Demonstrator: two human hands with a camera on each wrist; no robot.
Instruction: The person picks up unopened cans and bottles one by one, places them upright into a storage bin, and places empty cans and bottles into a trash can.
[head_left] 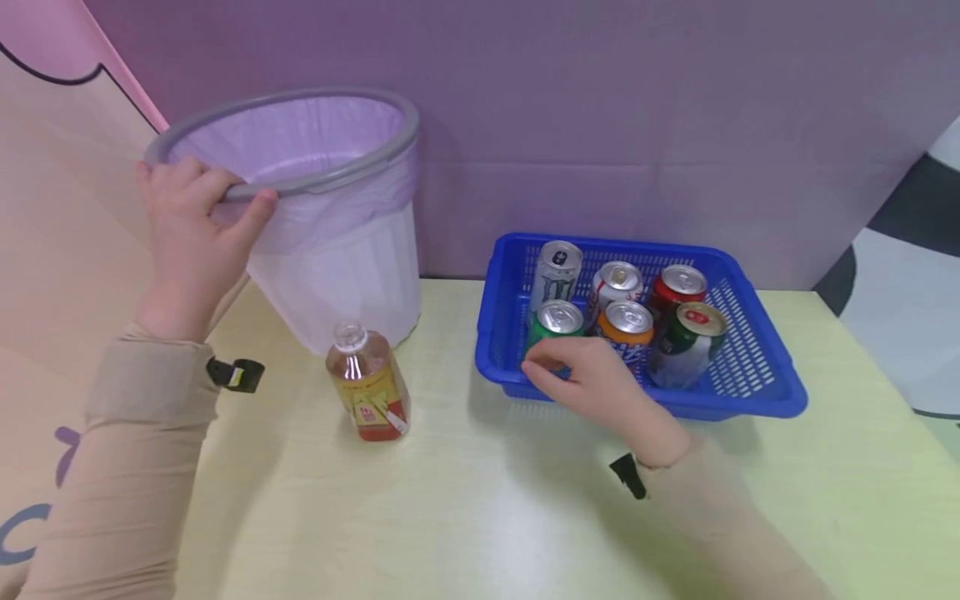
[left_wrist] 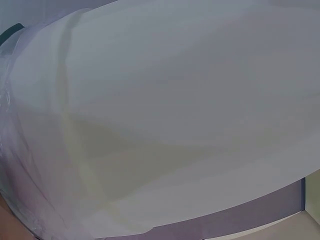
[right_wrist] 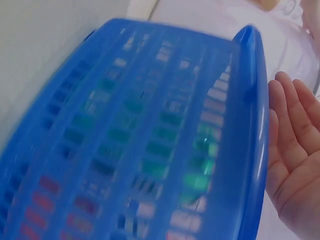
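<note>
At the left, my left hand [head_left: 187, 225] grips the grey rim [head_left: 330, 179] of a white trash bin [head_left: 348, 258] lined with a thin lavender bag. The bin leans a little, and its white wall [left_wrist: 175, 100] fills the left wrist view. My right hand [head_left: 588, 379] hovers over the near rim of a blue basket [head_left: 757, 358], in front of a green can [head_left: 558, 321]. In the right wrist view its fingers [right_wrist: 287, 120] are nearly straight beside the basket's rim and hold nothing.
An amber drink bottle [head_left: 371, 387] with a yellow label stands on the table [head_left: 450, 500] before the bin. Inside the basket stand an orange can [head_left: 626, 329], a silver can [head_left: 557, 275], a red can [head_left: 677, 292] and others. A purple wall [head_left: 600, 125] rises behind.
</note>
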